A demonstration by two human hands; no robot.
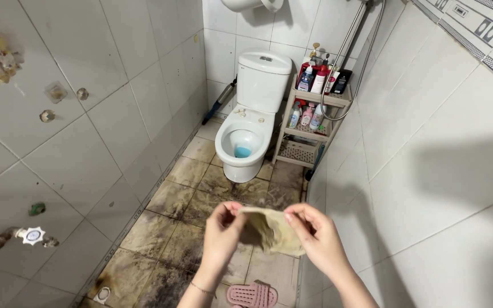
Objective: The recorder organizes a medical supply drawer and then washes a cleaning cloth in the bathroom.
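I hold a limp beige rubber glove [272, 231] between both hands at chest height, over a stained tile floor. My left hand [221, 234] pinches its left edge at the cuff. My right hand [316, 236] grips the right edge, fingers curled round the material. The glove hangs crumpled and dirty between them. A thin bracelet sits on my left wrist.
A white toilet [246, 122] with blue water stands at the far wall, lid up. Beside it a beige shelf rack [309, 122] carries several bottles. A pink slipper [252, 295] lies on the floor below my hands. Tiled walls close both sides; a wall tap [29, 235] sticks out on the left.
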